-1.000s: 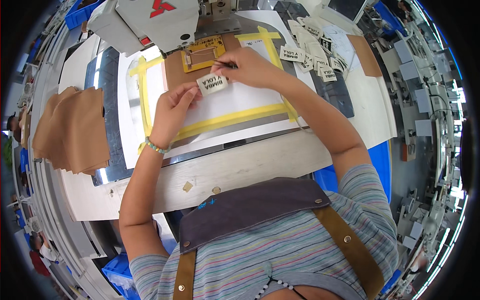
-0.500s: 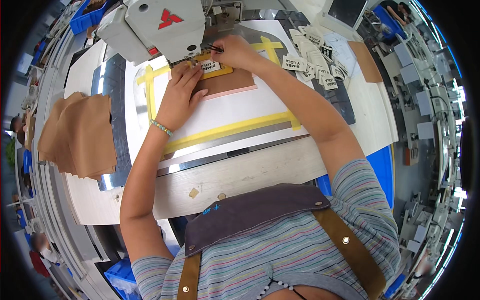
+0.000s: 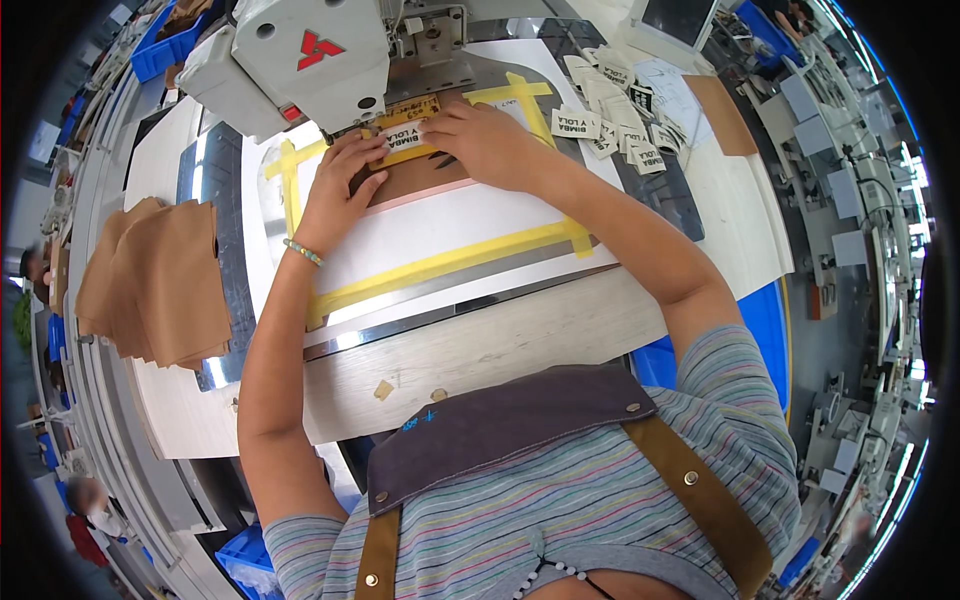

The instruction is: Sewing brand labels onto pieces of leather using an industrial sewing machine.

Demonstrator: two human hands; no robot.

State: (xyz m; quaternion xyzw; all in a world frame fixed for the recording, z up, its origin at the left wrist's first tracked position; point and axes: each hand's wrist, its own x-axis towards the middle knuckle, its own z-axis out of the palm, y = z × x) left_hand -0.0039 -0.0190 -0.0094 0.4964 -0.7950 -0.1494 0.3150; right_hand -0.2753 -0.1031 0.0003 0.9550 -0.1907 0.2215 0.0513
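Observation:
A brown flat piece (image 3: 410, 187) with a pink lower edge lies on white paper under the sewing machine head (image 3: 310, 62). On top of it rests a yellow template (image 3: 405, 155), with a white fabric label (image 3: 405, 138) in its opening. My left hand (image 3: 340, 185) lies open on the left part of the template and the brown piece, fingers stretched toward the machine. At the label's right end are the fingertips of my right hand (image 3: 490, 148). Black tweezers (image 3: 441, 160) are tucked in this hand, their tips showing below the fingers; the rest is hidden.
Several loose labels (image 3: 620, 105) are heaped to the right, near a brown sheet (image 3: 722, 115) and a screen (image 3: 678, 20). A stack of brown pieces (image 3: 160, 285) lies at the left. Yellow tape (image 3: 440, 265) borders the white paper. A blue bin (image 3: 765, 340) stands below the table's right side.
My right hand has come down and turned from above the template to the label's right end. The tweezers now point from below its fingers. My left hand stays on the left part.

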